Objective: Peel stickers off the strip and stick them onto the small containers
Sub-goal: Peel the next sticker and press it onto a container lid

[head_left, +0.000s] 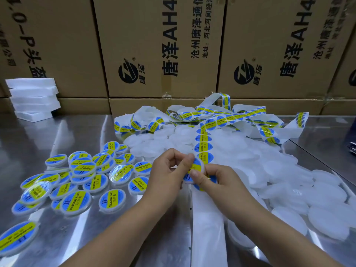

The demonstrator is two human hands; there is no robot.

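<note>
Blue-and-yellow oval sticker (196, 164) is being applied to the small round white plastic container (202, 166), pinched by left hand (169, 171) and right hand (218, 181); next, probably, press it flat.

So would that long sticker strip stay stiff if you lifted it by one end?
Probably not: the sticker strip lies in loops and twists, so it likely flops. It looks paper-thin, so it is probably very light.

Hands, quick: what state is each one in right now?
Left hand: closed, pinching the small container.
Right hand: closed, pinching the same small container from the other side.
</note>
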